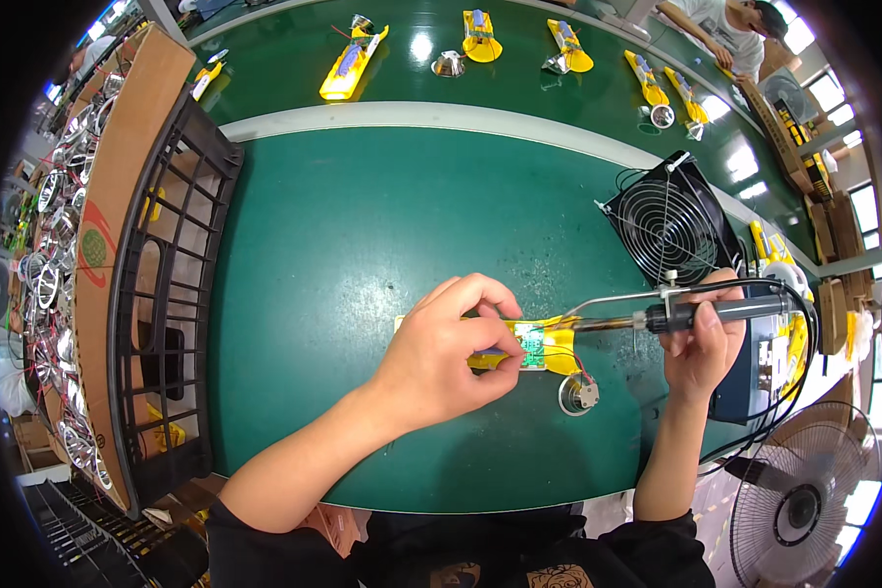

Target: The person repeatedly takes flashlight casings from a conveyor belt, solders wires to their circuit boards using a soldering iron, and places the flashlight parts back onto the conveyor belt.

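Left hand [441, 358] grip pinching yellow housing [549, 345], right hand [701, 343] clasping soldering iron [696, 314], black crate [171, 294] holding yellow parts [154, 208]

we count two hands: left hand [451, 348], right hand [701, 343]. one soldering iron [696, 314]. one yellow housing with a green circuit board [544, 345] under the hands. one loose reflector on wires [578, 394]. seven yellow housings on the far belt [348, 64]. two fans: one black square fan [671, 225], one round floor fan [804, 500]. one black crate [171, 294].
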The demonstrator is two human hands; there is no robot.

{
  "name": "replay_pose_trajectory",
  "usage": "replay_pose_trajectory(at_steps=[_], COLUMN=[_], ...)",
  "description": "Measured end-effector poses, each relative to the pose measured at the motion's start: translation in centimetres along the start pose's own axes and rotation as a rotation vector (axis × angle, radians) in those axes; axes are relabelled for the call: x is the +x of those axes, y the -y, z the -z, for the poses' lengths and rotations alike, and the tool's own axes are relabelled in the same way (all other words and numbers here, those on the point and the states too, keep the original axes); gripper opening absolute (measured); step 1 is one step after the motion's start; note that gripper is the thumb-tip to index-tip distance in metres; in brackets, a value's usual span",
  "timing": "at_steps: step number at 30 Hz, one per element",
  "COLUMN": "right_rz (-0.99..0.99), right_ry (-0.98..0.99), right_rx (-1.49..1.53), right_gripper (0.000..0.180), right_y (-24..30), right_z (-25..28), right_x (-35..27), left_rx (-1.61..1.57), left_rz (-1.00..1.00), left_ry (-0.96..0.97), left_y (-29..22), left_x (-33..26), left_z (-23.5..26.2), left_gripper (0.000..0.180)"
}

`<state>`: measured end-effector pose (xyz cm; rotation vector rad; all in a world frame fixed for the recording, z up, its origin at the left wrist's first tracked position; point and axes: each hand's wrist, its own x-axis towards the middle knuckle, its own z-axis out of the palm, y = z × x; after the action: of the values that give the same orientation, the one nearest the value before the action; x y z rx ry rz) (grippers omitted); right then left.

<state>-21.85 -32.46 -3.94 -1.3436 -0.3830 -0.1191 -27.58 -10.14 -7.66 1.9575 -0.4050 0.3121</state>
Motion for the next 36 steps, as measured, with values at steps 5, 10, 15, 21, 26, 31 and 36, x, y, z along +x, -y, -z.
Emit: replay_pose_trajectory(at_steps=[5, 10, 15, 21, 26, 31, 36], right_rz=[-0.021, -0.014, -0.077, -0.065, -0.078, -0.066, -0.062], right_ry=[0.026, 0.049, 0.147, 0.131, 0.136, 0.139, 0.141], right_rx=[-0.116, -0.206, -0.167, -0.167, -0.194, -0.202, -0.205], right_gripper=[0.016, 0.019, 0.015, 0.014, 0.015, 0.015, 0.014], right_y=[-0.6, -0.5, -0.2, -0.2, -0.2, -0.5, -0.4], right_z=[-0.2, -1.2, -1.4, -1.0, -1.2, -1.2, -0.9], right_x=[-0.5, -0.5, -0.5, -0.5, -0.4, -0.4, -0.4], left_rx=[0.11, 0.11, 0.063, 0.085, 0.078, 0.082, 0.084], left_rz=[-0.031, 0.007, 0.049, 0.063, 0.107, 0.126, 0.119], left_ry=[0.024, 0.043, 0.032, 0.058, 0.068, 0.084, 0.101], left_y=[0.1, -0.1, 0.1, -0.3, -0.4, -0.5, -0.4], left_x=[0.0, -0.1, -0.3, 0.2, 0.3, 0.3, 0.5], left_z=[-0.3, -0.3, -0.1, -0.1, -0.1, -0.1, -0.1], left_gripper=[0.012, 0.011, 0.01, 0.009, 0.009, 0.009, 0.008])
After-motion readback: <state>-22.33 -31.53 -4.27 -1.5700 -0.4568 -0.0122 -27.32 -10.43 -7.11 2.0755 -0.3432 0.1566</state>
